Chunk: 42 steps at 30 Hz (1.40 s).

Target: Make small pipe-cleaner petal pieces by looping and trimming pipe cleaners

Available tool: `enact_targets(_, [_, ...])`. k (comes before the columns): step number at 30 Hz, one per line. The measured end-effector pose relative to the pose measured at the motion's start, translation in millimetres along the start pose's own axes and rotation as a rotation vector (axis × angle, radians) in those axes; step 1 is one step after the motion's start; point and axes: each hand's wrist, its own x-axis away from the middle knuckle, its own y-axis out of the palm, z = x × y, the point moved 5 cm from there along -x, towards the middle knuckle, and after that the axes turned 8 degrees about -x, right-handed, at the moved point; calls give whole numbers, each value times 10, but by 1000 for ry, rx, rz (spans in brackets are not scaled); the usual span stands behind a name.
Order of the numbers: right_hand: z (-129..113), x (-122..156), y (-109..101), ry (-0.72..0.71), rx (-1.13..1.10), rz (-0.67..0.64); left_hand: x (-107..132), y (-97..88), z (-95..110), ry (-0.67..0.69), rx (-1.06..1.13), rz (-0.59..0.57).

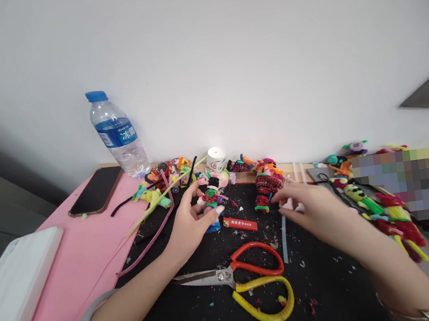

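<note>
My left hand (191, 221) is closed around a small fuzzy pipe-cleaner doll (213, 195), pinching it between thumb and fingers. The doll has a black hat, a green face, a red tinsel collar and pink parts at its sides. My right hand (311, 208) is low over the black mat, its thumb and index finger apart. Its fingertips are close beside a dark red tinsel pipe-cleaner piece (266, 190) with green ends; whether they touch is unclear. Under that hand lies a translucent glue stick (284, 240). Scissors (225, 276) with red and yellow handles lie in front of both hands.
A small red lighter (240, 224) lies between the hands. A lit candle in a white cup (215, 158) stands behind the doll. A water bottle (118, 136), a phone (95, 191) and a white box (21, 286) are left. Pipe-cleaner figures (398, 218) crowd the right.
</note>
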Motion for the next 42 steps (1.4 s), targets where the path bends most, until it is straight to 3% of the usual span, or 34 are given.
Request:
enact_targets(3, [-312, -110, 277, -86, 23, -182, -4, 0, -1, 8, 13, -8])
enact_targets(6, [-454, -208, 519, -138, 115, -214, -10, -1, -3, 6, 20, -9])
enact_targets(9, [-486, -327, 629, -193, 33, -250, -21, -1, -5, 4, 29, -10])
enact_targets(12, [-417, -500, 537, -213, -69, -225, -28, -7, -6, 11, 45, -2])
enact_targets(16, [-212, -721, 272, -123, 138, -26, -24, -6, -11, 6, 31, -4])
enact_targets(18, [-144, -767, 248, -101, 221, -42, -22, -4, -20, 1, 26, -7])
enact_targets(28, [-136, -754, 410, -126, 354, -110, -34, 0, -63, 10, 0, -27])
enact_targets(42, [-106, -768, 471, -57, 278, -114, -33, -4, -89, 0, -8, -27])
